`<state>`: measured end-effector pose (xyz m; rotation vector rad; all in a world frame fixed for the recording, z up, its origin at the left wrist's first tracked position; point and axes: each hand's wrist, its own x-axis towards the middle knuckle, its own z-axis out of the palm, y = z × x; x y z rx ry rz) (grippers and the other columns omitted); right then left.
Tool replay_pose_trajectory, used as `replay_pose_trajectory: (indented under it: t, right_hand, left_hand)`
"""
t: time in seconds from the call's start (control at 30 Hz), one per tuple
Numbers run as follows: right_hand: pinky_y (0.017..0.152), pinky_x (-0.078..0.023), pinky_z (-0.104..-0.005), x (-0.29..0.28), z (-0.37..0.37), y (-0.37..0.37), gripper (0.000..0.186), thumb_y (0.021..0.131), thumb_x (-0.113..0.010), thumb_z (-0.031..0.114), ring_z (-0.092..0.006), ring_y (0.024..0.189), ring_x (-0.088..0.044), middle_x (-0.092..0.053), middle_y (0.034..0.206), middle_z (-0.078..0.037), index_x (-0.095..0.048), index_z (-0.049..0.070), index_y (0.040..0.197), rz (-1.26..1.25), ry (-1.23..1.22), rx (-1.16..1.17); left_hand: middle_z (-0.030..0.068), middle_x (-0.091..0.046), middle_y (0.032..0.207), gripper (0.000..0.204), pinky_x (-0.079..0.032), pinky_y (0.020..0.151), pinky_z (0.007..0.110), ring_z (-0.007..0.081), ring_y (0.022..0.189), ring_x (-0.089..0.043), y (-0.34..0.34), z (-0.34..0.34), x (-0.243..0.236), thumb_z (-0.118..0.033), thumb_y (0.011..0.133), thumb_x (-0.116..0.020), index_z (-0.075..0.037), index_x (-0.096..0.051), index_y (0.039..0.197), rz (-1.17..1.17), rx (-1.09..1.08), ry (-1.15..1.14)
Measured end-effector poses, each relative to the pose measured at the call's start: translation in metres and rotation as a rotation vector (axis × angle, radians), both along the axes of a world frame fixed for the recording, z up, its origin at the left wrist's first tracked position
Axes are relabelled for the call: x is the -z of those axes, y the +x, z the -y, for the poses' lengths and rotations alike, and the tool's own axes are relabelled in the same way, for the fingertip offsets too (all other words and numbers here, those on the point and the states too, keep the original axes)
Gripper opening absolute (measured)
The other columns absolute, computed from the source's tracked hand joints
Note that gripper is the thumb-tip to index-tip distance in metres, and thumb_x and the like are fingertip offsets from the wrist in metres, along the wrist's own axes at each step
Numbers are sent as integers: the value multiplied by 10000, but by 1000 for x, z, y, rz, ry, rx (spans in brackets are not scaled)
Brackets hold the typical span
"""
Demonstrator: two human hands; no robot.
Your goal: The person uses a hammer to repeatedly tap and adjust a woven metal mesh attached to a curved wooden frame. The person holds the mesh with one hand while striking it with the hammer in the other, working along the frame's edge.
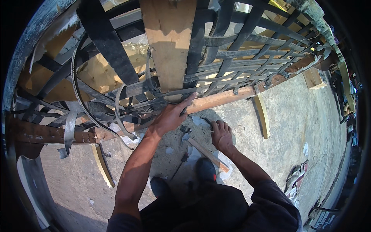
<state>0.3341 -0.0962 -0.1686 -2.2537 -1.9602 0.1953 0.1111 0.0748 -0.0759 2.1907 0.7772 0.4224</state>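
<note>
A wooden frame rail (pixel 222 98) crosses in front of me, below a lattice of black webbing straps (pixel 226 54). My left hand (pixel 172 116) is at this rail, beneath an upright wooden board (pixel 170 46). Its index finger reaches along the wood, and a dark bit, apparently strap, shows between finger and thumb. My right hand (pixel 222 136) is closed, lower and to the right, apart from the rail. A slim dark end sticks out past its fingers; the rest is hidden. Between my hands and feet, a claw hammer (pixel 205 150) with a wooden handle lies on the floor.
A dark-handled screwdriver-like tool (pixel 181 163) lies left of the hammer. Loose strap ends (pixel 77 77) loop down at the left. Curved pale pieces (pixel 262 116) project below the rail. Crumpled material (pixel 296 179) lies on the concrete floor (pixel 286 143) at right, a wooden block (pixel 313 78) farther back.
</note>
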Motion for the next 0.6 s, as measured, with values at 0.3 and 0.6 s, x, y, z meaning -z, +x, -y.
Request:
replay_pose_trajectory:
  t: [0.3,0.6]
  right_hand:
    - [1019,-461,-544,68,43,-117,309,952,-560,250,-314,1271,-561,-644,1214,-65,-637,143,1230,113,-289,-918]
    - [873,-542,-533,18,42,-49,336,1018,-503,288,-432,953,-709,-708,1058,-193,-604,95,1274,-670,-165,214]
  left_hand:
    - [236,-546,1482,850,-454,1136,474,446,1383,-491,6,-6,-14,-11,881,-708,-278,-357,1608,-62,27,22]
    - [247,-574,1442,869,-475,1101,488,456,1355,-502,6,-5,-17,-4,881,-712,-280,-338,1615,-65,12,-61]
